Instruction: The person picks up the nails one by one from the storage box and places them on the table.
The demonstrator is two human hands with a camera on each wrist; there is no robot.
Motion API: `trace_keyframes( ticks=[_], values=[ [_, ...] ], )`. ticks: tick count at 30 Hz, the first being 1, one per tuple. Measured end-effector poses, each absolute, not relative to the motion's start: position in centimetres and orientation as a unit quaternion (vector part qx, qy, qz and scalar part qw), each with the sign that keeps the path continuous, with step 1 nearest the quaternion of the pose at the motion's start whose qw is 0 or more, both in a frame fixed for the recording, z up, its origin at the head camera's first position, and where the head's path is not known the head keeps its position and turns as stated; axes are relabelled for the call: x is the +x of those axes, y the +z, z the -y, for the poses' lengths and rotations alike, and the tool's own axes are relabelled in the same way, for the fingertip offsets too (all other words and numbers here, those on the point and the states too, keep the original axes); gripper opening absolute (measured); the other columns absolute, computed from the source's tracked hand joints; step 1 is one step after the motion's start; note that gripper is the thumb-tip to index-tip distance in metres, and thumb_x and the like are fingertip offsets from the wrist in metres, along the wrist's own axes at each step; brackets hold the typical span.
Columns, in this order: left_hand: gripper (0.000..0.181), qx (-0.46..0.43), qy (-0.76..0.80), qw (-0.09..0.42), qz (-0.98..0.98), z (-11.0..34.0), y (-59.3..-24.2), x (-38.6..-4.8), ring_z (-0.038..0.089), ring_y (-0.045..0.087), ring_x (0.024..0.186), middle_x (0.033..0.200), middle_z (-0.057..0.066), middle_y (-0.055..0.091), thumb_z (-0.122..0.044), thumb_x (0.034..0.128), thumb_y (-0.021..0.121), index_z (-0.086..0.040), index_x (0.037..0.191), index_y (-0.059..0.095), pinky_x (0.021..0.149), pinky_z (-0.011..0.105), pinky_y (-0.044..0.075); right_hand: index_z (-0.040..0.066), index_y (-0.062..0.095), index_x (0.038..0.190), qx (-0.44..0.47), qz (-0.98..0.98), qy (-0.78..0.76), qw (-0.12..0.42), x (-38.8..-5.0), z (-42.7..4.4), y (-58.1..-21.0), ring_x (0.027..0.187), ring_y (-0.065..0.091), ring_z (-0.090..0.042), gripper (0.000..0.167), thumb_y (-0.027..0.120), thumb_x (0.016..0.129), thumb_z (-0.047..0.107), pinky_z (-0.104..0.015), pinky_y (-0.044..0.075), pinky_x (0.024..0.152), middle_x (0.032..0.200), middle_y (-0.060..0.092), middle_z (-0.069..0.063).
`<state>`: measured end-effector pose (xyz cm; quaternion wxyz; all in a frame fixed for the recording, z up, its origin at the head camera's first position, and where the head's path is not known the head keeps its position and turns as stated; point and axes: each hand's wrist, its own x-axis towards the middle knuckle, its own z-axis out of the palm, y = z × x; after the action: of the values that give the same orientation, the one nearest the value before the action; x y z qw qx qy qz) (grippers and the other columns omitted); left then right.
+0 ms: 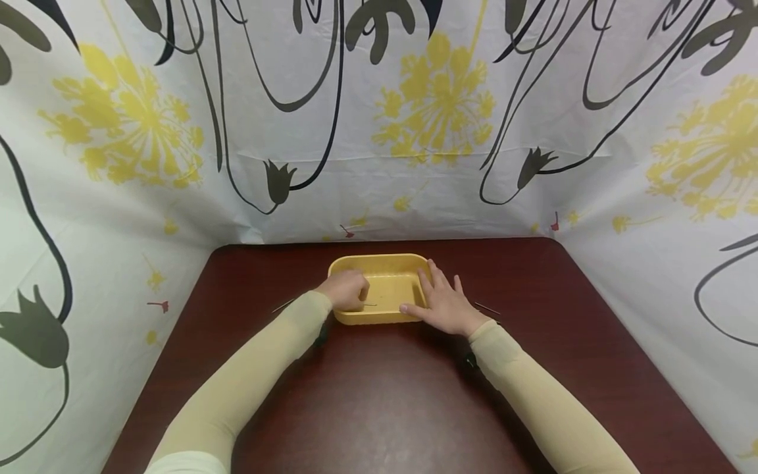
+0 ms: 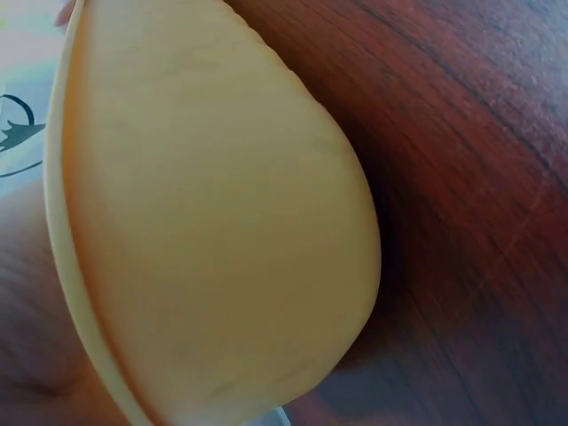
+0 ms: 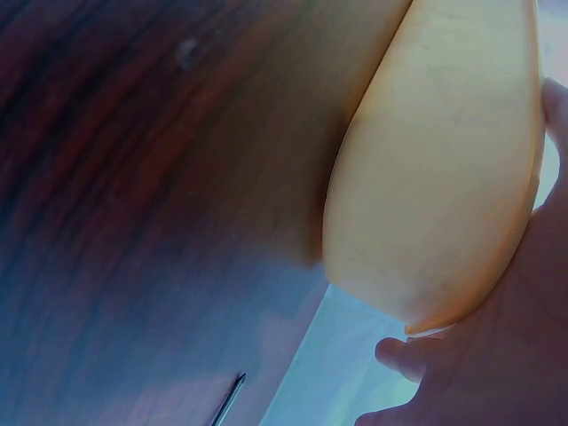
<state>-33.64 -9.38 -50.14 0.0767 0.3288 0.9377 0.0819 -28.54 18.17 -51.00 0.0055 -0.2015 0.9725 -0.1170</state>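
A yellow rectangular tray (image 1: pixel 385 317) stands near the back of the dark table. My left hand (image 1: pixel 346 289) reaches over its left rim, fingers curled down inside. A thin dark rod (image 1: pixel 370 305) sticks out from the fingertips, seemingly pinched; its kind is too small to tell. Spread over the right rim is my right hand (image 1: pixel 445 304), its fingers straight and touching the tray. In the left wrist view the tray wall (image 2: pixel 222 204) hides the left fingers. The right wrist view shows the right hand (image 3: pixel 506 346) against the tray's outer wall (image 3: pixel 435 169).
Thin rods lie on the table on both sides: one left of the tray (image 1: pixel 283 305), partly behind the left arm, and a pointed metal one (image 3: pixel 229 399) at the right. A patterned white cloth (image 1: pixel 355 131) hangs behind and beside the dark red-brown table (image 1: pixel 379 395).
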Motion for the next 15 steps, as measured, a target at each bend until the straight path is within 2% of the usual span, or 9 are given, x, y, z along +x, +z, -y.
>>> trace_keyframes(
  ticks=[4,11,15],
  values=[
    [0.009,0.329,0.083,0.079,-0.937,9.33,-50.2,-33.66,0.015,0.057,0.089,0.087,-0.005,0.06,-0.012,0.0825,0.076,-0.017,0.078,0.07,0.08,0.033,0.049,0.005,0.017,0.161,-0.202,-0.972,-0.116,0.008,-28.53,-18.1,-50.79,0.152,0.01,-0.034,0.113,0.033,0.085,0.088,-0.071,0.008,0.112,0.167,-0.006,-0.017],
    [0.02,0.333,0.074,0.066,-0.938,9.15,-50.66,-33.75,0.013,0.052,0.082,0.082,-0.006,0.057,-0.004,0.08,0.072,-0.018,0.067,0.066,0.074,0.031,0.047,0.004,0.018,0.161,-0.203,-0.972,-0.121,0.007,-28.53,-18.04,-50.73,0.152,0.011,-0.034,0.114,0.033,0.085,0.089,-0.072,0.008,0.112,0.167,-0.002,-0.019],
    [0.022,0.331,0.07,0.066,-0.939,9.15,-50.69,-33.58,0.013,0.051,0.081,0.084,-0.005,0.056,-0.004,0.0809,0.071,-0.019,0.066,0.065,0.074,0.03,0.046,0.005,0.017,0.161,-0.202,-0.972,-0.122,0.01,-28.49,-18.07,-50.81,0.152,0.01,-0.034,0.114,0.032,0.085,0.089,-0.071,0.008,0.112,0.167,-0.004,-0.018]
  ],
)
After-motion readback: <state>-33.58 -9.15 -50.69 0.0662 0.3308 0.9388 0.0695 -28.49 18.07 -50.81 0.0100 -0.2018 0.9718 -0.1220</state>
